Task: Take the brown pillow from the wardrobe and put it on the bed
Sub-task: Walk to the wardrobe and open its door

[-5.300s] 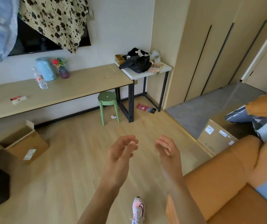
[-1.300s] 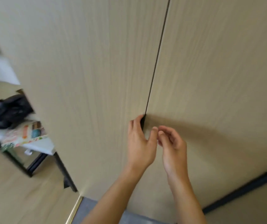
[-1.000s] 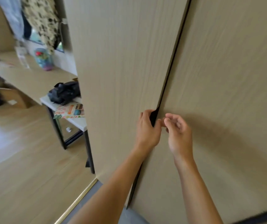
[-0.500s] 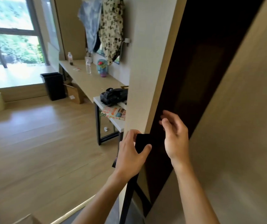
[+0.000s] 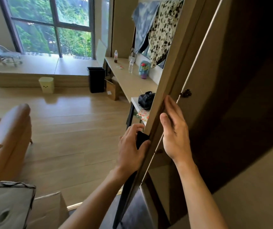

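The left wardrobe door (image 5: pixel 169 83) stands swung out, seen almost edge-on. My left hand (image 5: pixel 130 149) grips its black strip handle (image 5: pixel 140 139) on the outer side. My right hand (image 5: pixel 175 129) lies flat against the door's inner edge, fingers apart, holding nothing. The wardrobe interior (image 5: pixel 240 96) is dark; a hinge (image 5: pixel 185 93) shows on its side panel. No brown pillow is visible inside. The orange bed frame (image 5: pixel 8 138) and a light cushion (image 5: pixel 5 205) sit at the lower left.
A long wooden desk (image 5: pixel 129 80) with bottles and a vase runs along the wall. A white side table (image 5: pixel 139 106) carries a black bag. A cardboard box (image 5: pixel 49 212) lies by my feet. Black bin (image 5: pixel 97 79), yellow bin (image 5: pixel 46 85) and window platform stand farther off.
The door has swung further out to the left with my left hand on its handle. My right hand moved from the opening onto the door's inner edge. My view turned left toward the room.
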